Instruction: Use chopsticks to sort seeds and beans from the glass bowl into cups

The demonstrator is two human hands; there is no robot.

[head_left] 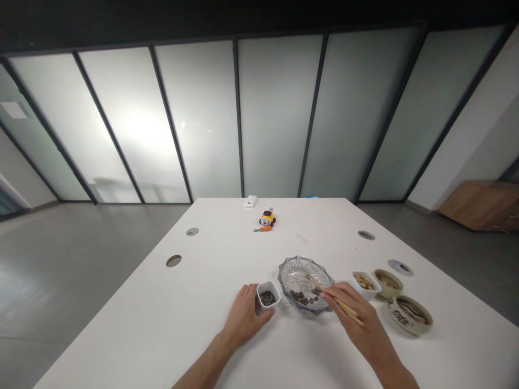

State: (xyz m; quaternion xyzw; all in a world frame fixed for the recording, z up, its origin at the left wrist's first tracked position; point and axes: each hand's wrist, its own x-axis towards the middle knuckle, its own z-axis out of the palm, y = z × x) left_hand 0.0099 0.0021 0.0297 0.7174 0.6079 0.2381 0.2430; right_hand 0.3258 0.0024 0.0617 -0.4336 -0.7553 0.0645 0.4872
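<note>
Nearest the camera, two bare forearms reach out over a smooth white table (pixel 162 324). The left hand (pixel 243 319) curls loosely round a small square white cup (pixel 268 295), fingers against its near side and thumb at its corner; the cup holds dark, bean-like pieces. The right hand (pixel 357 319) is closed on a pair of pale wooden chopsticks (pixel 330 297), pinched between thumb and fingers, their tips angled into a scalloped clear glass dish (pixel 304 281) just right of the cup. More dark pieces lie along the near part of that dish. Beside the right hand sit a white cup of tan, rounded pieces (pixel 365 283), then two glazed ceramic bowls (pixel 409 314), beige with dark markings. A small yellow toy (pixel 267 218) stands at the far end.
</note>
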